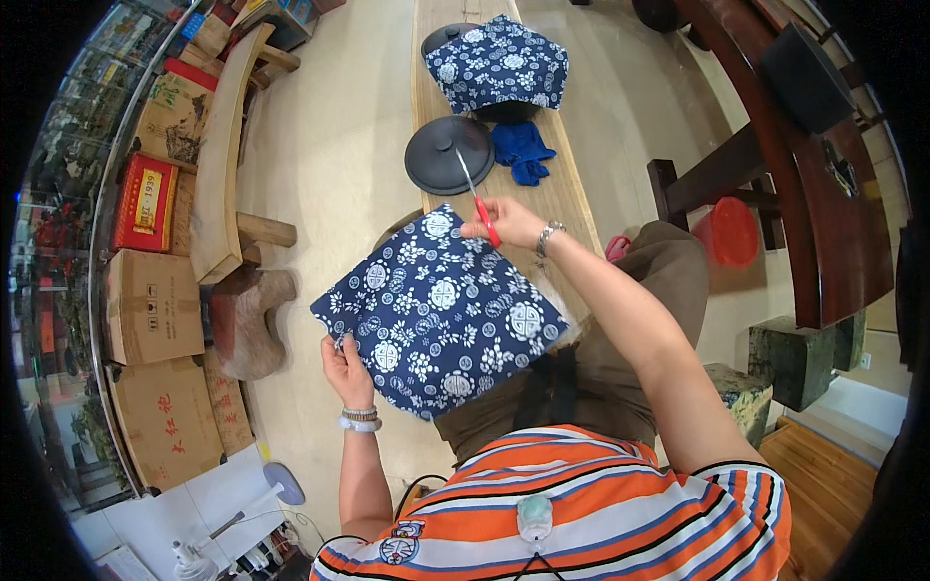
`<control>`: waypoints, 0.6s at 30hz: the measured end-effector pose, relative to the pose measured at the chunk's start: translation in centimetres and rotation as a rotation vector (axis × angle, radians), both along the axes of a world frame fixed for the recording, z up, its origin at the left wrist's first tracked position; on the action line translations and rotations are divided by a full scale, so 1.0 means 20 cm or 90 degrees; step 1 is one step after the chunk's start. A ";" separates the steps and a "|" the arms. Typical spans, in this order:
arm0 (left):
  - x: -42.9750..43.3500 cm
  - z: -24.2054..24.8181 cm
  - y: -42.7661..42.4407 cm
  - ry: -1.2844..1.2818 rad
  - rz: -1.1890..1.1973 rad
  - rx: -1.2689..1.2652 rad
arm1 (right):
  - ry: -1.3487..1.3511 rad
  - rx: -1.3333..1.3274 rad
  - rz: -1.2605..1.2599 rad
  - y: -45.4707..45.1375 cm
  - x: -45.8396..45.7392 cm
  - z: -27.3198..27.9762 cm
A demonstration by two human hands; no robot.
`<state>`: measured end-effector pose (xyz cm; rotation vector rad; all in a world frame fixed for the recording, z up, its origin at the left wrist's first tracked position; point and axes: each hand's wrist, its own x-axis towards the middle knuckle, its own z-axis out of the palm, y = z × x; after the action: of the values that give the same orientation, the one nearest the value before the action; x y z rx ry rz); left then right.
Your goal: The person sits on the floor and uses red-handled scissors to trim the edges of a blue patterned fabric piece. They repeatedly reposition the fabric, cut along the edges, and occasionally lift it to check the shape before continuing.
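Observation:
A navy cotton cloth with white floral and medallion prints (436, 298) is spread over my lap, its corners pointing out. My left hand (347, 370) pinches the cloth near its left corner. In my right hand (512, 221) are scissors with red handles (485, 221), their metal blades pointing away from me. That hand rests against the cloth's upper right edge; whether its fingers also pinch the fabric, I cannot tell. Just past the blade tips lies a round black lid with a knob (439, 163) on a wooden bench (559, 174). Beside the lid is a crumpled blue cloth (522, 149).
Farther along the bench, a matching printed cloth (501, 69) covers a dark pot (508, 111), with another dark lid (434, 40) partly behind it. Cardboard boxes (156, 305) and a low wooden bench (224, 160) line the left. A dark wooden table (835, 240) stands right, near a red stool (726, 231).

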<state>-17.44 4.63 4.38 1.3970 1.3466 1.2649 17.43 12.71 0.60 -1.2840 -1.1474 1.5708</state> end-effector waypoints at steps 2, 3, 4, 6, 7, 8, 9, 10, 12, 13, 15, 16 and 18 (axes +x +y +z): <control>-0.05 -0.08 0.01 0.012 0.012 -0.010 | -0.012 -0.053 0.013 -0.08 0.00 -0.10; -0.06 -0.11 0.02 0.019 0.016 -0.016 | -0.001 -0.101 0.009 -0.14 0.01 -0.13; -0.08 -0.14 0.02 0.021 0.015 -0.024 | 0.037 -0.130 -0.017 -0.19 0.01 -0.16; -0.09 -0.19 0.02 0.006 0.017 -0.035 | 0.072 -0.143 0.043 -0.31 0.04 -0.19; -0.09 -0.21 0.02 0.001 0.022 -0.045 | 0.096 -0.166 0.059 -0.39 0.05 -0.19; -0.10 -0.22 0.02 0.000 0.022 -0.052 | 0.089 -0.187 0.051 -0.46 0.05 -0.19; -0.10 -0.23 0.02 0.000 0.025 -0.064 | 0.107 -0.178 0.051 -0.52 0.04 -0.20; -0.10 -0.24 0.02 0.001 0.027 -0.077 | 0.097 -0.167 0.049 -0.58 0.04 -0.20; -0.10 -0.25 0.02 -0.010 0.036 -0.083 | 0.107 -0.146 0.001 -0.67 0.02 -0.21; -0.09 -0.26 0.01 -0.022 0.028 -0.075 | 0.112 -0.135 -0.024 -0.71 0.02 -0.22; -0.09 -0.26 0.02 -0.017 0.027 -0.094 | 0.145 -0.155 -0.067 -0.75 0.01 -0.23; -0.09 -0.26 0.01 -0.016 0.028 -0.100 | 0.153 -0.151 -0.088 -0.77 0.01 -0.23; -0.10 -0.26 0.01 -0.003 0.034 -0.094 | 0.130 -0.175 -0.101 -0.78 0.01 -0.23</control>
<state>-19.37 4.85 -0.88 1.2630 1.4518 1.1769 17.59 -2.97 -3.95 -1.3186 -0.7034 1.7363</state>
